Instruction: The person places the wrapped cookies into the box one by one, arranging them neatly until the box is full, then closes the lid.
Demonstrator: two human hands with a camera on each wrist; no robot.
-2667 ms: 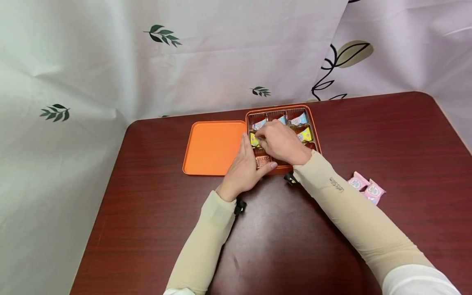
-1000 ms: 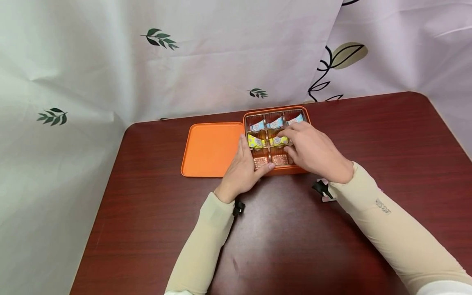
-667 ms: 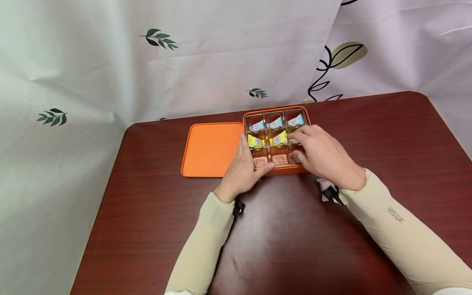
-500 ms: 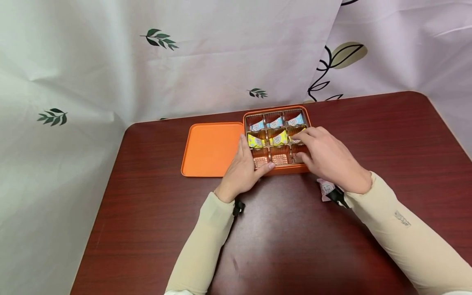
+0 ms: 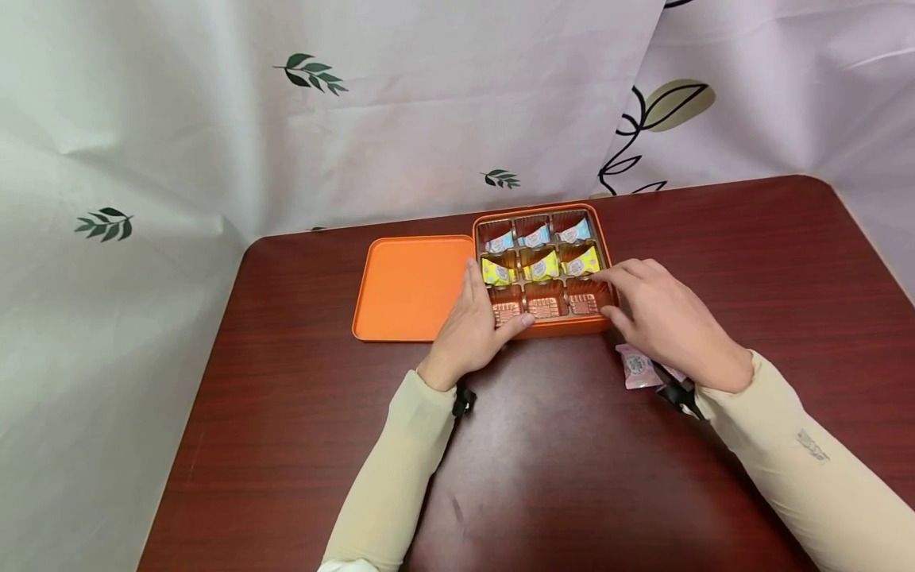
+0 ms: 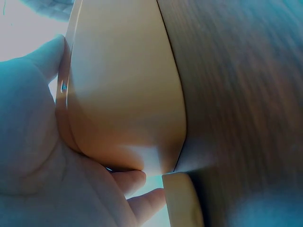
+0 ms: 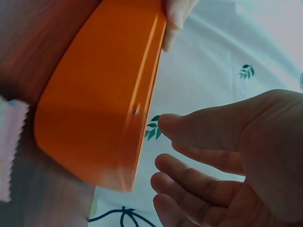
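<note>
An orange box [image 5: 568, 327] with a divided plastic tray stands at the back of the table. Three blue-wrapped sweets [image 5: 534, 236] lie in its far row and three yellow-wrapped sweets [image 5: 542, 267] in the middle row; the near row's compartments are bare. My left hand [image 5: 468, 334] rests against the near left corner, fingers straight along the side and thumb on the front rim. My right hand [image 5: 668, 322] hovers by the near right corner, fingers loosely bent. In the right wrist view nothing sits between its fingers.
The orange lid [image 5: 411, 290] lies flat against the box's left side. Pink-wrapped sweets [image 5: 638, 367] lie on the dark red table [image 5: 543, 477], partly hidden under my right wrist. A patterned white cloth [image 5: 429, 119] hangs behind the table.
My right hand has moved from the middle row rightward and toward me, away from the right yellow sweet, uncovering it and the near right compartment. The left hand has stayed at the corner.
</note>
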